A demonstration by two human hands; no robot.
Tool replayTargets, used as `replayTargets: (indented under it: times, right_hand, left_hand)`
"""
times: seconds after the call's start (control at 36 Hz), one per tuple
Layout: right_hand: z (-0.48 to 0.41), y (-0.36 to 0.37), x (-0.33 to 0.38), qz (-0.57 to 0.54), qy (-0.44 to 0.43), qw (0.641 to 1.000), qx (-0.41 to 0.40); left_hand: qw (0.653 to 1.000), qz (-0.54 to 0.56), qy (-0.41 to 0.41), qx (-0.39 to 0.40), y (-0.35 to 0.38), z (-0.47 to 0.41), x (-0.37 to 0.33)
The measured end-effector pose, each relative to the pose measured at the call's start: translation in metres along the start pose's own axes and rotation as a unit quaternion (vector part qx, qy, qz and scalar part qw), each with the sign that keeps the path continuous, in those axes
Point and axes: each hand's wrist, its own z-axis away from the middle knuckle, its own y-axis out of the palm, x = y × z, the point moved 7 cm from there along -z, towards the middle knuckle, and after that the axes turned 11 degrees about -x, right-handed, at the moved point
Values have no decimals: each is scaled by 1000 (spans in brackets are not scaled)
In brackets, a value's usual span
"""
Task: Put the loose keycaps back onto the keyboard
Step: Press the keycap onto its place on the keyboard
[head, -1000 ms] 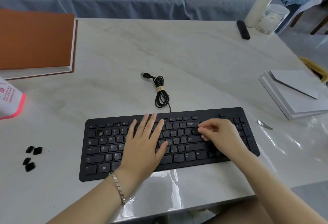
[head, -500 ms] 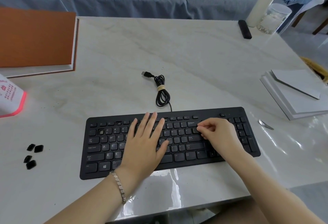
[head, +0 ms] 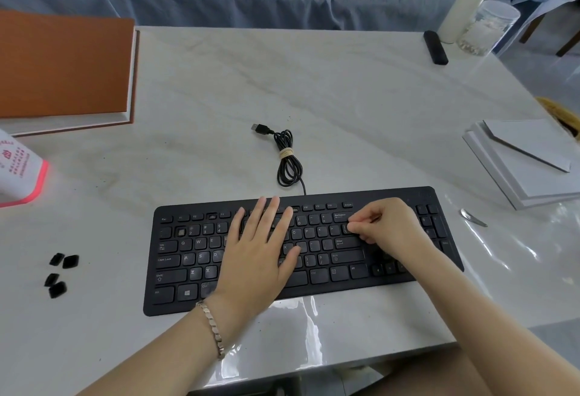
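Note:
A black keyboard (head: 314, 282) lies at the table's near edge. My left hand (head: 260, 254) rests flat on its middle keys with the fingers straight and spread. My right hand (head: 386, 229) has curled fingers, and its thumb and forefinger pinch a keycap (head: 346, 228) down in the row just under Backspace; the cap is mostly hidden by the fingertips. An open key slot (head: 181, 231) shows in the number row at the left. Several loose black keycaps (head: 59, 273) lie on the table to the left of the keyboard.
The keyboard's coiled USB cable (head: 287, 160) lies behind it. An orange book (head: 62, 65) and a pink-edged pack (head: 22, 172) are at the left. White boards (head: 527, 163) and a metal tool (head: 472, 218) are at the right; a bottle (head: 464, 0), a jar (head: 486, 28) and a black bar (head: 435, 47) stand far right.
Both hands stay where they were on the keyboard. My right fingertips have only shifted slightly at the same key.

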Motion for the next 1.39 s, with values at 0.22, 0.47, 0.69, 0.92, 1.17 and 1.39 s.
replayTargets:
  times: [0.22, 0.47, 0.69, 0.92, 1.17, 1.39]
  right_hand:
    - [-9, 2, 4, 60, 14, 998, 2]
    - [4, -2, -5, 0, -17, 997, -73]
    - [41, 13, 7, -20, -124, 984, -123]
    - [73, 80, 85, 14, -223, 974, 30]
    - [101, 148, 159, 26, -295, 947, 125]
    - [120, 196, 187, 45, -308, 934, 177]
  left_hand:
    - [1000, 7, -5, -2, -1, 0, -1]
    - [999, 18, -10, 36, 1, 1, -1]
    - [984, 172, -12, 38, -22, 2, 15]
    - [966, 129, -221, -42, -68, 47, 140]
    - [947, 54, -316, -8, -88, 102, 238]
    - [945, 114, -307, -22, -97, 99, 248]
